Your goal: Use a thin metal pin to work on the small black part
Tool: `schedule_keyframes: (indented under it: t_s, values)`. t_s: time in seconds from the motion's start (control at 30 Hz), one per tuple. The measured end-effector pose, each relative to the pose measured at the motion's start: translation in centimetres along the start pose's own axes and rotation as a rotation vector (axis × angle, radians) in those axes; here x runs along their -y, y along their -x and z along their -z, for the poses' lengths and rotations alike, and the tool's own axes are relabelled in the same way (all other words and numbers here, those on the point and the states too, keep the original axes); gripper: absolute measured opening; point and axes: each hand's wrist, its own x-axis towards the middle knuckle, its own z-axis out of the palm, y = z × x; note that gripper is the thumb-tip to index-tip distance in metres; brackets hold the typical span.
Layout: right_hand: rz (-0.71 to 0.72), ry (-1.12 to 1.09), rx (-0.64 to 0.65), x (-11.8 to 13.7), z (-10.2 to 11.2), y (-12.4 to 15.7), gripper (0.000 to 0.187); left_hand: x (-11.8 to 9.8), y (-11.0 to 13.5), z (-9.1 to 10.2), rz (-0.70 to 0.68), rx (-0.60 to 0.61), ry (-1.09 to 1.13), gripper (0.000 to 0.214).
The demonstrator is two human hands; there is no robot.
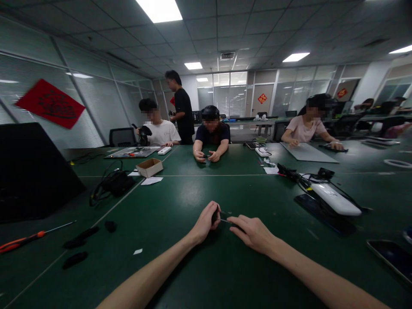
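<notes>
Dark object (215,216) sits in the curled fingers of the left hand (205,223), just over the green table (193,279), with a thin rod (224,220) reaching from it toward the fingertips of the right hand (251,231). Those right fingers are loosely bent at the rod's near end; whether they pinch it or only touch it is too small to judge, as is whether rod and object are one piece. If the left grasp loosened, the object could twist or drop; a sideways push could make the rod slip and jab a finger. Anything small and black that fell could be hard to pick out on such a dark surface, especially near the black scraps (82,236) and screwdriver (40,234) at the left. Farther back lie a cardboard box (154,170) and a tangle of cables (112,182); to the right are a white device (336,199) and a phone (391,255). Across the table one person (210,133) sits handling something small, with others seated either side and one standing behind. Glass partitions, red wall decorations (51,103) and bright ceiling panels (161,9) surround them.
</notes>
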Motion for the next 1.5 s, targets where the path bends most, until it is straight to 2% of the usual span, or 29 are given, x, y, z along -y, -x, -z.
schedule_keyframes:
  t_s: [0.33, 0.8, 1.27, 1.5]
  values:
    - [-0.022, -0.067, 0.017, -0.10, 0.01, 0.03, 0.026, 0.10, 0.01, 0.05, -0.002, -0.012, -0.003, 0.037]
    - [0.023, 0.005, -0.004, -0.18, 0.00, 0.04, 0.028, -0.05, 0.44, -0.19, -0.021, -0.066, -0.120, 0.038]
    - [-0.039, 0.039, -0.042, 0.20, -0.08, 0.21, 0.029, -0.24, 0.08, -0.34, 0.008, -0.054, -0.120, 0.037]
    - [-0.077, -0.002, -0.054, -0.02, -0.53, 0.16, 0.032, 0.12, -0.06, -0.40, 0.003, -0.095, -0.119, 0.036]
